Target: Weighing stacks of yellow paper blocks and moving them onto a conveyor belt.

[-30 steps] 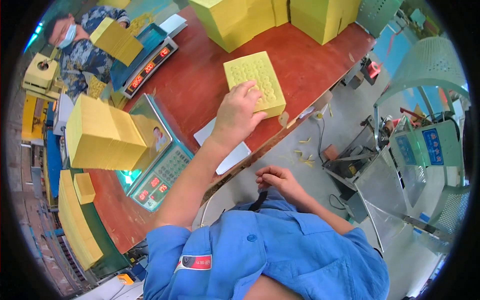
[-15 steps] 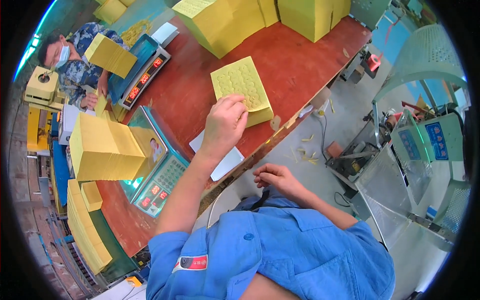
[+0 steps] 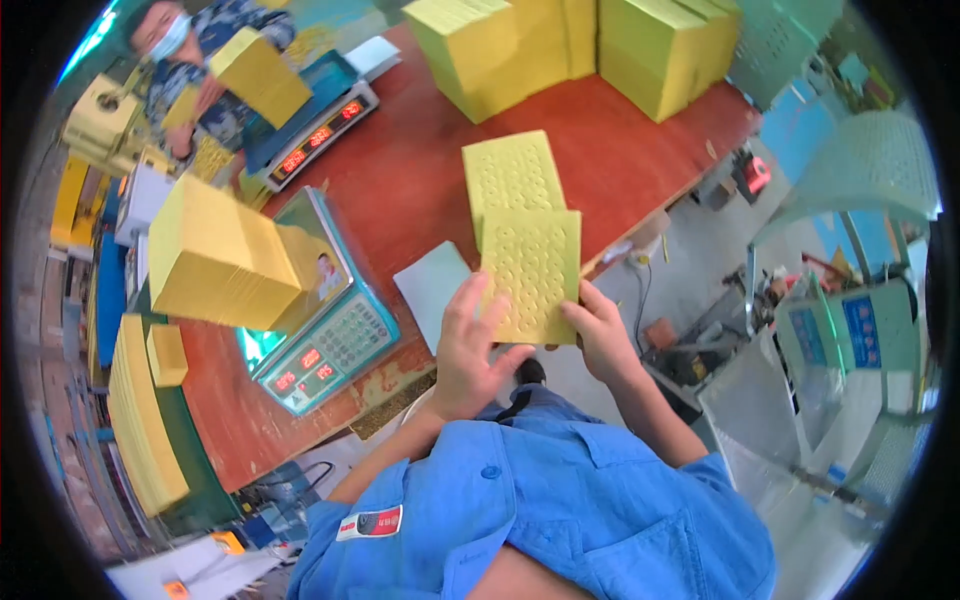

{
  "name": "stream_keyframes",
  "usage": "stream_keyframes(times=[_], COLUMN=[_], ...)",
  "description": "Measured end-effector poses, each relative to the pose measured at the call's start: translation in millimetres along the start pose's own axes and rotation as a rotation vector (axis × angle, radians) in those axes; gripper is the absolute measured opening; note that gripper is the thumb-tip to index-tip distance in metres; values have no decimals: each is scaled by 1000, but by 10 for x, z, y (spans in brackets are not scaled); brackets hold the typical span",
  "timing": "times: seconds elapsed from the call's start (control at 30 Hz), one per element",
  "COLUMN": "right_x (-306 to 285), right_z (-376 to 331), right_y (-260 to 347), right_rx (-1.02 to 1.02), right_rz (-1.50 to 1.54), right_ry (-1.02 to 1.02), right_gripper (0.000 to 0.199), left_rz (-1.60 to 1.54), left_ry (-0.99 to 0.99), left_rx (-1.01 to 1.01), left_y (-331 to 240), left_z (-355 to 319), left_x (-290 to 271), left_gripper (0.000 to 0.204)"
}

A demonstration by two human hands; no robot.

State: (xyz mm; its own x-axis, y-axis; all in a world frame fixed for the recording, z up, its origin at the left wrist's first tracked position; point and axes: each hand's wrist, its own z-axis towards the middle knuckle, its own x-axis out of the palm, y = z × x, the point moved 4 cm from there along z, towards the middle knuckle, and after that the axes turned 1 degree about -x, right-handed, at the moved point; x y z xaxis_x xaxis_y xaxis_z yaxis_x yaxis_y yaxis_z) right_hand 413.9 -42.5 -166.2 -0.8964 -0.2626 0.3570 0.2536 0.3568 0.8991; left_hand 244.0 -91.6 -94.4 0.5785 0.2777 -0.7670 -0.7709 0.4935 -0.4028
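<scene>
At the far left of the frame, tall yellow paper stacks line the desk edge. Right of them, a block of yellow sheets rests on a weighing scale. At centre, the left hand holds the perforated yellow sheet bundle by its lower left edge, fingers extended up the face, thumb toward the bottom edge. The right hand pinches the lower right corner. The bundle is raised above the desk front edge, overlapping a second perforated bundle lying on the desk. Judged light, thin and flexible; support both lower corners to prevent sagging or sheets fanning apart. More yellow blocks stand in the upper right.
</scene>
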Motion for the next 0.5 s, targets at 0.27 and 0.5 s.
stream_keyframes(times=[0.27,0.5], right_x=[944,2705], right_z=[-155,500], right_y=[349,1334], right_rx=[-68,-681], right_rz=[-201,-555], right_ry=[129,476], right_gripper=[35,26], left_rz=[-1031,-651], left_ry=[-176,-495], left_rx=[-967,-737], left_y=[678,946], left_z=[-549,-418], left_x=[-725,-2734], left_gripper=[24,24])
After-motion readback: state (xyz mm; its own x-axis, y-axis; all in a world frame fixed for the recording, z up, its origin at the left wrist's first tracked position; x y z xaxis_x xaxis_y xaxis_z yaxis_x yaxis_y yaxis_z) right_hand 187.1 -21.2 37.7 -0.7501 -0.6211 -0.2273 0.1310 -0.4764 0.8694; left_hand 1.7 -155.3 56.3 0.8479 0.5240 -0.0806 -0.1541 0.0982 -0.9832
